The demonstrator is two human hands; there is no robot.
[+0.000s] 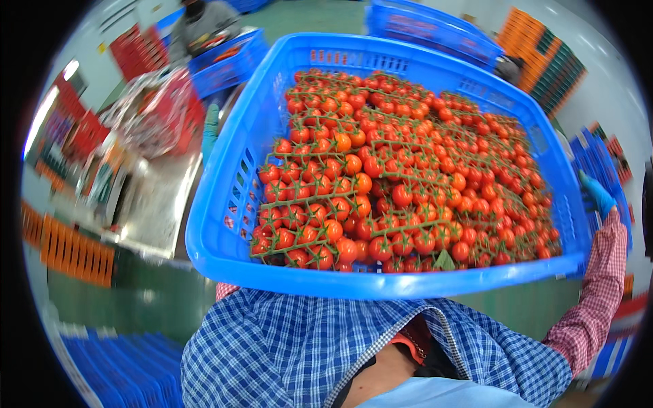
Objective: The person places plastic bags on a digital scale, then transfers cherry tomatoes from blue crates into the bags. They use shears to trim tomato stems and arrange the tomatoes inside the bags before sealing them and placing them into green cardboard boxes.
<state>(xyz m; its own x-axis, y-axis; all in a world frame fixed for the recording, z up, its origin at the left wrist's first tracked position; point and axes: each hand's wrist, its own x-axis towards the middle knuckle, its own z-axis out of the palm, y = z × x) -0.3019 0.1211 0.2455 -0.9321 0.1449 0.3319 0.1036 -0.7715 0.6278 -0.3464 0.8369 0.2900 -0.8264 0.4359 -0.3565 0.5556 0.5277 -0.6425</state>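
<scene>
Close in front of my chest is a large blue plastic crate (pixel 367 289), carried between my hands and filled with cherry tomatoes on the vine (pixel 398 168). The bunches lie in rows with green stems, and one green leaf (pixel 444 261) rests near the front edge. My left hand (pixel 210 133), in a teal glove, grips the crate's left side; its fingers show past the rim and the palm is hidden. At the right side my gloved right hand (pixel 598 195) holds the crate wall, partly covered by it.
A metal worktable (pixel 158 204) stands at left, bearing a red crate wrapped in clear plastic (pixel 158 112). Beyond it a person (pixel 206 30) is beside a blue crate (pixel 224 64). Blue crates (pixel 433 33) stand ahead; orange and green crates (pixel 541 61) are stacked far right. Blue crates (pixel 122 367) sit lower left.
</scene>
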